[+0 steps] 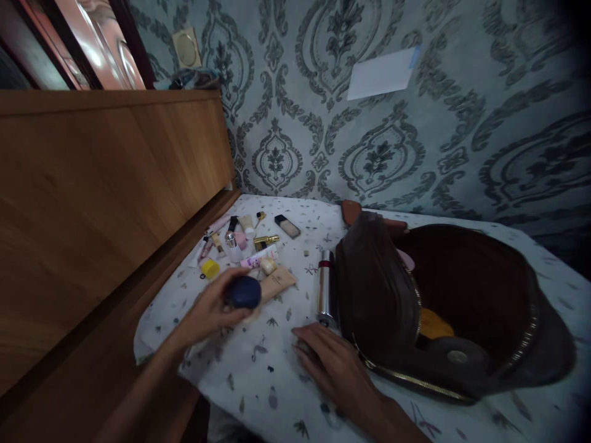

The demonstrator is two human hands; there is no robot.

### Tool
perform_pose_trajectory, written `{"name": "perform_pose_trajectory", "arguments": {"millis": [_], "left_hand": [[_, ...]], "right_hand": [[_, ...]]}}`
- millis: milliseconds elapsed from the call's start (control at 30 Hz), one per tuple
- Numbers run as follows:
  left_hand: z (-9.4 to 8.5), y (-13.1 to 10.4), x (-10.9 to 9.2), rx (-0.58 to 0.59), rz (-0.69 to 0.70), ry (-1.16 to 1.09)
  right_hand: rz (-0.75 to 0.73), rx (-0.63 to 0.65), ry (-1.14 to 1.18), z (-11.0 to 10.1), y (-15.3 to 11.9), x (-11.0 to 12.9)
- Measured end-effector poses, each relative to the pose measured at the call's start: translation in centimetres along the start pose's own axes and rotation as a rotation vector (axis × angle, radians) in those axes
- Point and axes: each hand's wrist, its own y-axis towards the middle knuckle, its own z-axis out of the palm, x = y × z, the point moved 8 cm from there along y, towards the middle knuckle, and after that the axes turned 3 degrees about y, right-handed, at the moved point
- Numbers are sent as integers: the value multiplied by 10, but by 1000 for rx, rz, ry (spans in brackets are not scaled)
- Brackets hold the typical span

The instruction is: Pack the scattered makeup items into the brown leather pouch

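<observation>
My left hand is closed around a dark blue round case, held over the bed by the cosmetics. Just past it lie a beige tube, a small cream-coloured jar and a white and purple tube. My right hand rests low over the sheet with its fingers curled together; whatever may be under them is hidden. Nearest to it are a silver cylindrical flask with a red band and a dark brown bag, unzipped and lying wide open.
More cosmetics are grouped to the left, among them a yellow round item and a foundation bottle. Inside the bag something yellow shows. A wooden panel borders the bed on the left; a patterned wall stands behind.
</observation>
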Motion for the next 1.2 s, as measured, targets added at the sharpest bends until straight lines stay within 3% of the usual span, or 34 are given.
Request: {"name": "perform_pose_trajectory", "arguments": {"millis": [133, 233, 300, 400, 533, 633, 700, 800, 967, 1100, 1200], "left_hand": [[52, -5, -25, 91, 135, 149], [65, -5, -30, 158, 175, 203], [57, -2, -28, 132, 177, 223], [17, 10, -9, -58, 115, 272], [-52, 42, 38, -277, 1, 361], [-85, 79, 73, -291, -48, 401], [-89, 107, 89, -189, -45, 403], [-74, 140, 100, 21, -11, 381], [-44, 160, 104, 304, 29, 337], [-40, 162, 108, 379, 27, 310], [-49, 164, 113, 328, 9, 282]], "right_hand": [[25, 25, 1, 1, -2, -4], [29, 44, 3, 4, -4, -6], [38, 49, 0, 6, -5, -8], [48, 59, -1, 8, -6, -9], [41, 53, 4, 7, -5, -9], [39, 47, 18, 7, -5, -8], [50, 53, 19, 8, -5, -9], [73, 69, 35, 8, -5, -10], [95, 98, 57, 8, -3, -9], [108, 99, 55, 9, -2, -9], [92, 66, 42, 8, -3, -8]]}}
